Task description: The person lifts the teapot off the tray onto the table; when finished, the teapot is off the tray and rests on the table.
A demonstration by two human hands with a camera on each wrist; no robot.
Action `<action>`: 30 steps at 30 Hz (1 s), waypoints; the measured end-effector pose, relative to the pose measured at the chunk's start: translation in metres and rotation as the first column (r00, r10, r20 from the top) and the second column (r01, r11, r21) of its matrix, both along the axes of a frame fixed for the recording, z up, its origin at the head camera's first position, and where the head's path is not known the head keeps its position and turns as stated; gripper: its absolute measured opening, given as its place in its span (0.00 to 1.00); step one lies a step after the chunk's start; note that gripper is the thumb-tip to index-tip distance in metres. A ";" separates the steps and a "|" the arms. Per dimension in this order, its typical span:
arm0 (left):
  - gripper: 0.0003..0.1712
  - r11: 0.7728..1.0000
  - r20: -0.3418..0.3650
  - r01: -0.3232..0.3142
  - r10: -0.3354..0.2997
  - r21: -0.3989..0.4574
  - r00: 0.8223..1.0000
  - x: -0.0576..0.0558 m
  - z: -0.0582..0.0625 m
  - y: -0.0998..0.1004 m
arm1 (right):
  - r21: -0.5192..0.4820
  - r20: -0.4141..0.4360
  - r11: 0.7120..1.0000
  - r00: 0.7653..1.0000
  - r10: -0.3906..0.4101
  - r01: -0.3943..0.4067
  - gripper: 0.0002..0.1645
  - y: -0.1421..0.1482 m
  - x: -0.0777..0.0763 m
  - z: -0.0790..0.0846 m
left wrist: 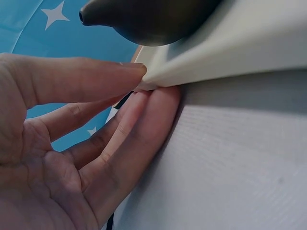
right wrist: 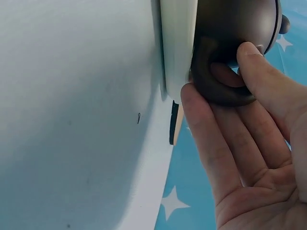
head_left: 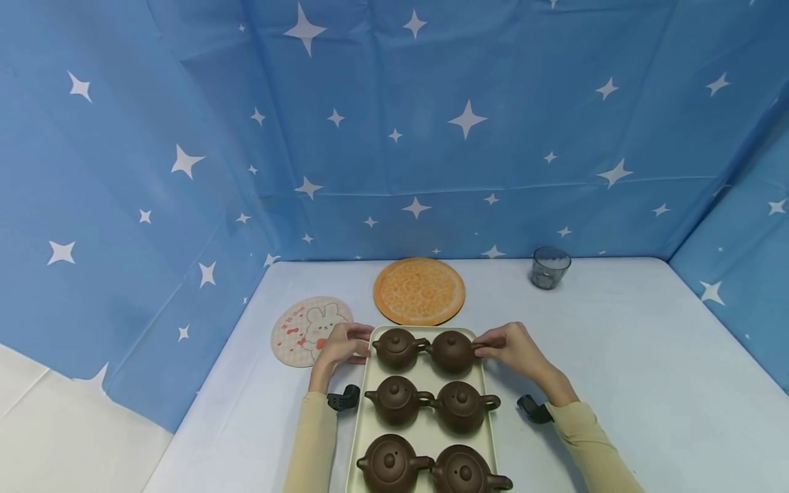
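A cream tray (head_left: 425,375) bears several dark brown teapots in two columns, most spouts pointing left. At its far left corner is my left hand (head_left: 345,344). The left wrist view shows that thumb on the tray's rim (left wrist: 230,62) and fingertips beneath the edge, pinching the corner, with a teapot spout (left wrist: 98,13) above. On the far right, my right hand (head_left: 511,348) pinches the handle of the top right teapot (head_left: 453,352). Seen from the right wrist, the thumb is inside the looped handle (right wrist: 211,86) and the fingers lie behind it, beside the tray's side wall (right wrist: 177,52).
Behind the tray lies a round orange mat (head_left: 419,291), partly overlapped by the tray's far edge in the head view. A round bunny-print mat (head_left: 302,332) is at the left. A grey glass cup (head_left: 550,267) stands at the back right, near the blue star-patterned curtain (head_left: 524,171).
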State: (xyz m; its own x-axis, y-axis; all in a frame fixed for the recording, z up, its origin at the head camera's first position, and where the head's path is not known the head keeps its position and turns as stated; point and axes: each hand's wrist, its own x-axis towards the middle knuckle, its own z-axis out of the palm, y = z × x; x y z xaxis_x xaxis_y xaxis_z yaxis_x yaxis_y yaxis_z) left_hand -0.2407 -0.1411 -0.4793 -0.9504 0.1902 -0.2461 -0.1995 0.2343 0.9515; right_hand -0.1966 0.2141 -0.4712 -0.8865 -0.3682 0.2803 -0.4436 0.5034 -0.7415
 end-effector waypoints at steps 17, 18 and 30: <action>0.30 0.998 0.000 0.056 -0.056 0.026 0.998 0.016 0.033 0.002 | 0.000 -0.037 1.000 0.999 -0.008 0.008 0.07 -0.004 0.001 0.001; 0.30 0.998 -0.001 0.055 -0.055 0.025 0.998 0.017 0.034 0.002 | -0.003 -0.040 1.000 0.999 -0.007 0.006 0.07 -0.004 0.001 0.001; 0.30 0.998 0.000 0.063 -0.063 0.022 0.998 0.017 0.033 0.001 | -0.054 -0.072 0.998 0.997 -0.024 0.020 0.07 0.007 0.000 0.003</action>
State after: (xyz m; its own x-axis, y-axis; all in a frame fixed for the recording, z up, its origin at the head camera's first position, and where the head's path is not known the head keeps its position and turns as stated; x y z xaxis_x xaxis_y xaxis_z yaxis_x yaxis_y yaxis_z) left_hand -0.2238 -0.1398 -0.4463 -0.9362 0.2550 -0.2418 -0.1857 0.2252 0.9564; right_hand -0.1968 0.2211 -0.4684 -0.8709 -0.3315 0.3629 -0.4863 0.4742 -0.7339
